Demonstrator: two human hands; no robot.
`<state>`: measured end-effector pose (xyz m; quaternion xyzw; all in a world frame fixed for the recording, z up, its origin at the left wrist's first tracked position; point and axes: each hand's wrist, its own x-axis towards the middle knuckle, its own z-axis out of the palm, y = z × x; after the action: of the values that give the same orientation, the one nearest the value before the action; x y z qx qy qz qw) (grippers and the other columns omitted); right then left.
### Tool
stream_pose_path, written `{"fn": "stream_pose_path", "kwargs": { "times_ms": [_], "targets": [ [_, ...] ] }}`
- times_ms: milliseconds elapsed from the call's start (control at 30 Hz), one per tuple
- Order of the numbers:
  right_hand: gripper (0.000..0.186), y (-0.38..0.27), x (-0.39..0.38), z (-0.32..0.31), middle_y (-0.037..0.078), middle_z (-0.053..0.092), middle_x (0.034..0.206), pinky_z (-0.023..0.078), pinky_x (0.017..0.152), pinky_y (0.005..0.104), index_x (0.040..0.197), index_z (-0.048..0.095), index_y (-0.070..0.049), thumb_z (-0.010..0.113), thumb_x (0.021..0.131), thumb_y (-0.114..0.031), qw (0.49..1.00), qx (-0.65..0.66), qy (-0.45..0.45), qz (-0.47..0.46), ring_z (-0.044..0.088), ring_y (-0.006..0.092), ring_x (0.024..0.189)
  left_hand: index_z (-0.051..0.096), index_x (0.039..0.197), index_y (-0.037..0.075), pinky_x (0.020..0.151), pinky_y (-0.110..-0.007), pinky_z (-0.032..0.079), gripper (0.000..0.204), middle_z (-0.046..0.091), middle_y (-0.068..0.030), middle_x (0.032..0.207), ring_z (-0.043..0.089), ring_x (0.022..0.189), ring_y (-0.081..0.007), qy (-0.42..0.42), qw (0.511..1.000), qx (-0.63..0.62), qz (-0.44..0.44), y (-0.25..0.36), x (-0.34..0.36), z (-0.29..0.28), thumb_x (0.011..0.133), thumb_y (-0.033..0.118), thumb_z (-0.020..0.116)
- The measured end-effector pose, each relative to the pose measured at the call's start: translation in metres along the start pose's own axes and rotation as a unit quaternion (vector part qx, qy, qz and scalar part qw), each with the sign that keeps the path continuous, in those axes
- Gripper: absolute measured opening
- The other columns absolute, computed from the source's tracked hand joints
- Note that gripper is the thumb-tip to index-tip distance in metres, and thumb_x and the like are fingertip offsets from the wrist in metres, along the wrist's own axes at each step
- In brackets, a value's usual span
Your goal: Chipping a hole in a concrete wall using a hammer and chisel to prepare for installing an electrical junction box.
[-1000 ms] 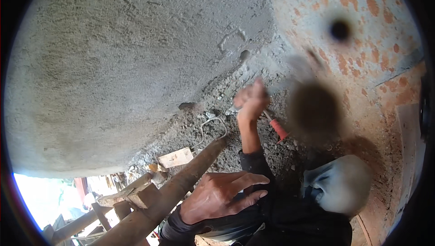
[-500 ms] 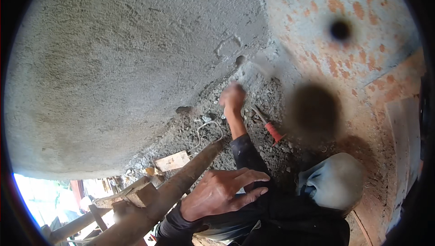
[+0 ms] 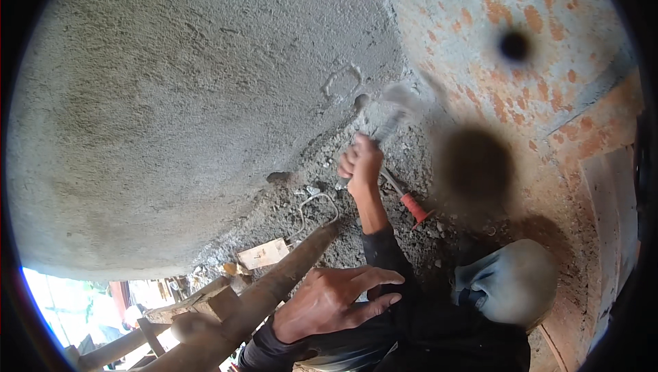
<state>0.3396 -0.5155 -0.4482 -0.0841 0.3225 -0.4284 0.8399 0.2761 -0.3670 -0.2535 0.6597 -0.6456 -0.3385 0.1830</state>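
Right hand (image 3: pixel 361 161) fingers clenched round blurred trowel (image 3: pixel 397 108); left hand (image 3: pixel 336 300) fingers spread

Two hands (image 3: pixel 361 163), one red-handled tool (image 3: pixel 406 200)

Right hand (image 3: pixel 361 161) grips tool (image 3: pixel 392 123); left hand (image 3: pixel 336 298) open

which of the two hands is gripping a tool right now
The right hand, raised at the wall, is closed around a blurred tool. The left hand rests spread on a wooden pole.
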Motion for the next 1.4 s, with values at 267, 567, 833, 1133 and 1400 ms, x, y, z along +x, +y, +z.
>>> {"fn": "stream_pose_path", "kwargs": {
  "times_ms": [267, 567, 833, 1133, 1400],
  "targets": [
    [0.038, 0.011, 0.026, 0.002, -0.006, 0.028, 0.046, 0.02, 0.032, 0.0261, 0.058, 0.035, -0.018, 0.052, 0.093, -0.022, 0.986, 0.039, -0.014, 0.162, 0.024, 0.0088, 0.033, 0.07, 0.102, 0.01, 0.058, -0.03, 0.055, 0.022, 0.072, -0.0052, 0.086, 0.069, 0.064, -0.0182, -0.001, 1.0, 0.01, 0.003, 0.003, 0.007, 0.004, 0.083, 0.021, 0.074],
    [0.037, 0.03, 0.009, 0.011, -0.007, 0.029, 0.046, 0.019, 0.028, 0.0267, 0.061, 0.031, -0.018, 0.042, 0.095, -0.02, 0.997, 0.037, 0.067, 0.011, 0.025, 0.0062, 0.034, 0.07, 0.102, 0.011, 0.055, -0.029, 0.054, 0.023, 0.072, -0.0043, 0.083, 0.068, 0.062, -0.0169, 0.011, 1.0, 0.015, 0.017, 0.006, 0.005, 0.006, 0.082, 0.022, 0.075],
    [0.043, -0.009, -0.011, -0.004, -0.005, 0.026, 0.045, 0.022, 0.028, 0.0266, 0.056, 0.033, -0.018, 0.044, 0.097, -0.025, 0.967, 0.145, 0.023, -0.207, 0.027, 0.0077, 0.034, 0.07, 0.102, 0.011, 0.055, -0.029, 0.053, 0.023, 0.071, -0.0025, 0.082, 0.067, 0.062, -0.0164, 0.024, 0.999, 0.003, 0.024, 0.011, -0.005, 0.004, 0.083, 0.023, 0.074],
    [0.045, -0.011, -0.022, -0.007, -0.007, 0.026, 0.046, 0.016, 0.031, 0.0273, 0.055, 0.028, -0.02, 0.044, 0.096, -0.032, 0.989, 0.086, 0.03, -0.118, 0.022, 0.006, 0.036, 0.07, 0.102, 0.012, 0.055, -0.03, 0.054, 0.023, 0.071, -0.0022, 0.083, 0.067, 0.06, -0.0172, 0.022, 0.999, 0.005, 0.027, 0.007, -0.009, 0.001, 0.084, 0.025, 0.073],
    [0.046, 0.025, -0.013, 0.008, -0.008, 0.024, 0.045, 0.019, 0.032, 0.0272, 0.054, 0.028, -0.022, 0.045, 0.096, -0.03, 0.987, -0.041, -0.018, 0.157, 0.02, 0.0069, 0.036, 0.069, 0.105, 0.012, 0.056, -0.031, 0.054, 0.025, 0.071, -0.0022, 0.082, 0.067, 0.062, -0.0175, 0.011, 0.999, 0.006, 0.031, -0.002, -0.001, 0.007, 0.084, 0.026, 0.073]
  ]
}}
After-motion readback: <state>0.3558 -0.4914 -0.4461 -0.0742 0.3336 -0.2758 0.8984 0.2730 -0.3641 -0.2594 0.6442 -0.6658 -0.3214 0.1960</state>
